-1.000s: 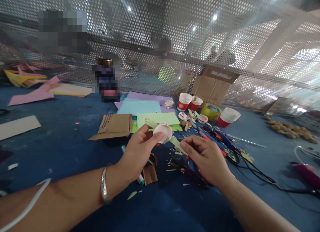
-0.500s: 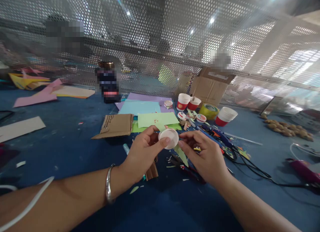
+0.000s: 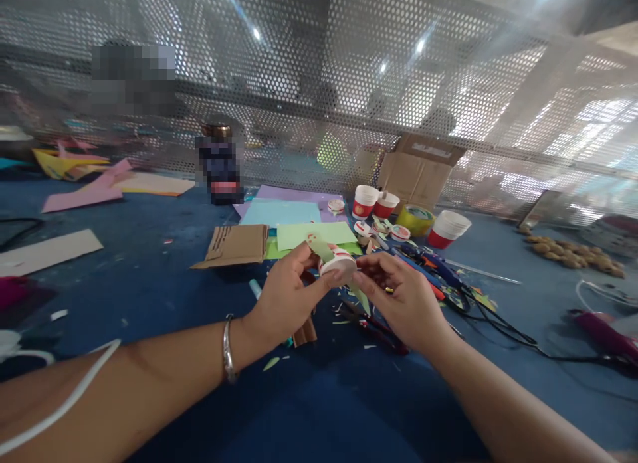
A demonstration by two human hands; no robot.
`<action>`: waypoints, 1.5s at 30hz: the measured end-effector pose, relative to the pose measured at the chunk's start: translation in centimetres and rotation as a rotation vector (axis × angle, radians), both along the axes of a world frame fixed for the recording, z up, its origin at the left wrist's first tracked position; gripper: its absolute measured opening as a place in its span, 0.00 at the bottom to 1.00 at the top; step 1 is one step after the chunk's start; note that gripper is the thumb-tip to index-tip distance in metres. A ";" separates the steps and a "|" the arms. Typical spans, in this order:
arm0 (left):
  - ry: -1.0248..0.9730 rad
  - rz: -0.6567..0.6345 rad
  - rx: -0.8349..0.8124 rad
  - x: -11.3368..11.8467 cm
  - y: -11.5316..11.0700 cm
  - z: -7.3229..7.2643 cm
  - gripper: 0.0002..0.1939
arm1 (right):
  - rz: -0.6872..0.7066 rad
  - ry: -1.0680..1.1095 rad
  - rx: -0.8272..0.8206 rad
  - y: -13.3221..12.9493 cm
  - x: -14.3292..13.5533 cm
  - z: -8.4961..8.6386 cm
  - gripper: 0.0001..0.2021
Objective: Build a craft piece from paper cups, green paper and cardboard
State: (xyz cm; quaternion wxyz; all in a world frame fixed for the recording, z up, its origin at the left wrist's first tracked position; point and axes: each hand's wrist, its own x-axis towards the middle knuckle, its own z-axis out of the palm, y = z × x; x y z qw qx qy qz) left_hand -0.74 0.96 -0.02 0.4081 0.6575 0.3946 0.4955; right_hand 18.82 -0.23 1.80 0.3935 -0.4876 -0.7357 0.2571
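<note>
My left hand (image 3: pixel 289 293) pinches a cut-off paper cup bottom (image 3: pixel 339 266), a shallow white disc with red marks on its rim, between thumb and fingers. Green paper strips (image 3: pixel 323 251) stick out from it at the upper left and lower right. At its right edge, my right hand (image 3: pixel 399 293) is closed, thumb and fingertips against the rim and the lower green strip. Under the hands lie pliers (image 3: pixel 369 323), a corrugated cardboard scrap (image 3: pixel 305 333) and bits of green paper.
Behind are green paper (image 3: pixel 319 234), blue paper (image 3: pixel 282 212), a cardboard piece (image 3: pixel 238 242), paper cups (image 3: pixel 365 202) and yellow tape (image 3: pixel 415 219). Glue guns (image 3: pixel 438 264) with black cords lie right. White stacked cups (image 3: pixel 448 228) stand nearby. A perforated metal screen (image 3: pixel 299 84) rises behind the table.
The cup bottom has tilted from facing me to a more edge-on angle, showing its red-marked rim. The upper green strip is now more visible. Both hands keep close to it.
</note>
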 end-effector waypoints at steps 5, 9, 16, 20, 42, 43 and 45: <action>0.215 0.089 0.142 -0.3 -0.5 -0.1 0.11 | -0.007 0.007 0.119 -0.2 0.0 0.0 0.08; 0.237 0.101 0.256 -0.2 -0.7 0.0 0.10 | -0.002 -0.013 0.183 -0.4 0.0 -0.2 0.09; 0.261 0.077 0.338 -0.2 -0.7 0.2 0.08 | 0.027 -0.035 0.210 -0.4 0.2 -0.3 0.09; 0.250 0.053 0.216 -0.2 -0.9 0.5 0.10 | 0.044 -0.052 0.177 -0.4 0.4 0.0 0.07; 0.626 -0.155 -0.069 -4.6 0.9 4.2 0.16 | 0.193 -0.403 -0.059 -1.2 0.2 0.7 0.07; 0.668 -0.071 0.001 -5.4 1.2 4.4 0.14 | 0.197 -0.450 -0.056 -1.4 0.1 0.7 0.07; 0.752 -0.069 0.052 -6.9 1.3 4.7 0.11 | 0.210 -0.544 -0.060 -1.6 -0.3 0.7 0.08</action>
